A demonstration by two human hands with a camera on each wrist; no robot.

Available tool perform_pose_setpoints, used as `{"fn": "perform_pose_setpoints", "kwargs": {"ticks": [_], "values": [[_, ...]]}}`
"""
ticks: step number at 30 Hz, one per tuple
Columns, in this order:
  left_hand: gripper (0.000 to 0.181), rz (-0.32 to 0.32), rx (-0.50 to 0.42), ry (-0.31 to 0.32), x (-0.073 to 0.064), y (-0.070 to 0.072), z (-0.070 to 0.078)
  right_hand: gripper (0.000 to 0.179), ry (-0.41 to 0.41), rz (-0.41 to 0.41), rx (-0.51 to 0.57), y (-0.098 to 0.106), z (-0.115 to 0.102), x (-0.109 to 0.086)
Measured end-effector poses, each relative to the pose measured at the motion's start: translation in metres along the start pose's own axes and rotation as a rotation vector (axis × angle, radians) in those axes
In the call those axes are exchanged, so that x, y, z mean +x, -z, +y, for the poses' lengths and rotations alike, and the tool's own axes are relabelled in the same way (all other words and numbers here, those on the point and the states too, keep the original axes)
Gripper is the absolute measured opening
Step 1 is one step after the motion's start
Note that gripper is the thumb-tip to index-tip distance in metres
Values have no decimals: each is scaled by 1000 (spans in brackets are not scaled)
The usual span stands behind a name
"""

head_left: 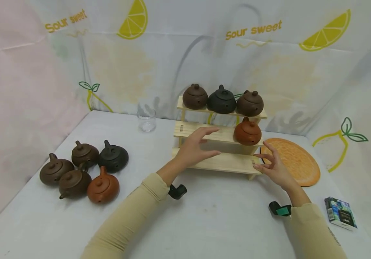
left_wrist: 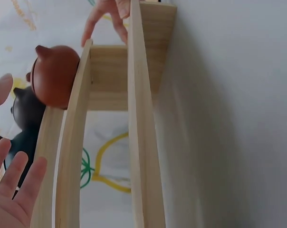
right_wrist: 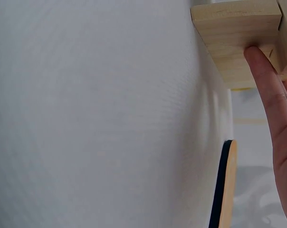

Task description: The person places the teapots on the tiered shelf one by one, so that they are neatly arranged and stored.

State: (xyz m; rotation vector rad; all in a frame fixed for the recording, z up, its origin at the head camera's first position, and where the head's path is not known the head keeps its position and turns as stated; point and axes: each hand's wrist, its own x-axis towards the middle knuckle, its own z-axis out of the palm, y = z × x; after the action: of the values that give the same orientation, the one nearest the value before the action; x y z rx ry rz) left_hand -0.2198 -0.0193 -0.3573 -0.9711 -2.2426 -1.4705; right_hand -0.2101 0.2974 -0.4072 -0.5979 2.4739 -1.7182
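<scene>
On a white table [head_left: 217,226] stands a wooden shelf [head_left: 227,162], a red teapot [head_left: 248,133] on its middle step, right. The left hand [head_left: 191,149] spreads open; the right hand [head_left: 277,169], fingers open, touches the shelf's right end.

Bottom shelf [head_left: 229,162] — partly behind left hand [head_left: 192,149]; box print [head_left: 345,217] — illegible.

Clear glass [head_left: 147,123], round orange board [head_left: 295,163], small box [head_left: 340,213].
</scene>
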Motion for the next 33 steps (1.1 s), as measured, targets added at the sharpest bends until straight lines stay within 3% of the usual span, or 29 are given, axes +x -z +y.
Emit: {"fn": "perform_pose_setpoints", "kwargs": {"ticks": [6,15,26,33], "values": [[64,39,0,9,-17,21,-3,84,7,13,-10,1,0,-1],[65,78,86,-58,-45,53,-4,84,17,3,-21,1,2,1],[65,127,203,11,-88,99,-2,85,34,3,-9,0,4,-1],[66,208,267,33,-114,126,4,85,10,-3,-18,-1,1,-2]]}}
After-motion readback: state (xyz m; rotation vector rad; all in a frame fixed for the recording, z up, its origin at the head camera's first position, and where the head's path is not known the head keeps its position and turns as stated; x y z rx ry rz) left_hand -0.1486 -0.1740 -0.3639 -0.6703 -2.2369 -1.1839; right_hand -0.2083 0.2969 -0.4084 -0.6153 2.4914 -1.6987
